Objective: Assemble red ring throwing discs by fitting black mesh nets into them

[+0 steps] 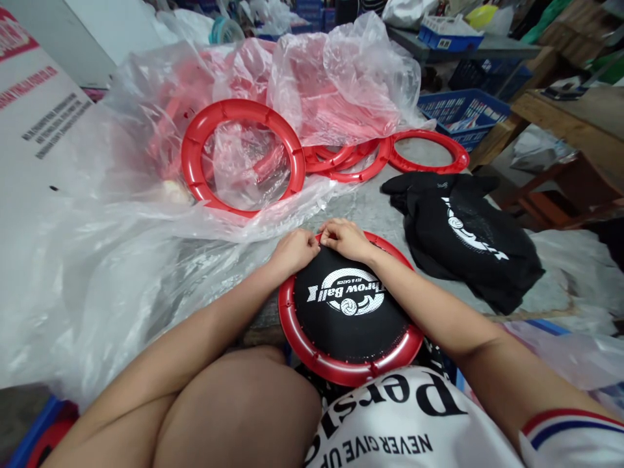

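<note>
A red plastic ring (312, 354) with black fabric (361, 335) across it leans between my lap and the table edge. White "Throw Ball" print shows on the fabric, upside down to me. At the ring's far rim, my left hand (296, 250) pinches the edge of the black fabric. Right beside it, nearly touching, my right hand (345, 239) has its fingers closed on the same fabric edge. The fingertips cover the exact spot they hold. To the right lies a loose heap of black printed fabric (468, 240).
Beyond my hands, a bare red ring (195, 169) rests on clear plastic sheeting (146, 260). More red rings (429, 134) lie behind, partly under a big plastic bag (341, 71). A blue crate (468, 110) stands at the back right, and a white printed box (39, 97) at left.
</note>
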Demonstrator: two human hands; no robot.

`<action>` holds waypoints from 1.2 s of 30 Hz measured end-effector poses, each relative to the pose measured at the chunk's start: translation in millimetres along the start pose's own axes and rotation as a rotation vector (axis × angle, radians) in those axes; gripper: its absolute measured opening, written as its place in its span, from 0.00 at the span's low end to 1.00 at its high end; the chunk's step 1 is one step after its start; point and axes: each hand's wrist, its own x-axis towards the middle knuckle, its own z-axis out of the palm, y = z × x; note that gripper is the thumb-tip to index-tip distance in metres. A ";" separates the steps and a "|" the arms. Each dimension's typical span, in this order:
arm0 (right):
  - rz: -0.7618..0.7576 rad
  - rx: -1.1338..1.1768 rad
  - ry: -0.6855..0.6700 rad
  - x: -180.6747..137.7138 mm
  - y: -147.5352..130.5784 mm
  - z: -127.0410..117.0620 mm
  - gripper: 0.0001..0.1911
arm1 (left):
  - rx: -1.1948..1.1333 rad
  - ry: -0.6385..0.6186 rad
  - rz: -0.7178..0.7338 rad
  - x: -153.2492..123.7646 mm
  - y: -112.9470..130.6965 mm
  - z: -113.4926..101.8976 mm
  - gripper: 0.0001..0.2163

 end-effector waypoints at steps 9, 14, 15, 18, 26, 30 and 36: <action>0.011 -0.011 0.027 1.2 0.9 2.0 0.04 | -0.123 0.047 -0.070 0.9 -1.4 3.7 0.06; 0.021 -0.009 0.028 0.7 -0.4 2.0 0.05 | -0.104 0.063 -0.087 0.2 1.8 3.0 0.06; 0.019 -0.010 0.029 0.8 -0.3 2.2 0.05 | -0.114 0.060 -0.093 0.5 1.7 3.0 0.06; 0.015 -0.019 0.035 1.0 0.3 3.0 0.05 | -0.137 0.058 -0.111 1.7 0.0 3.6 0.05; 0.004 -0.018 0.025 -0.1 -0.2 1.4 0.05 | -0.168 0.050 -0.121 1.9 -1.0 5.4 0.04; -0.033 -0.043 -0.017 -1.3 0.2 -0.7 0.06 | -0.175 0.047 -0.117 2.1 -1.2 5.2 0.04; -0.027 -0.049 -0.022 -0.5 0.5 0.5 0.06 | -0.125 0.059 -0.124 2.1 0.1 5.3 0.04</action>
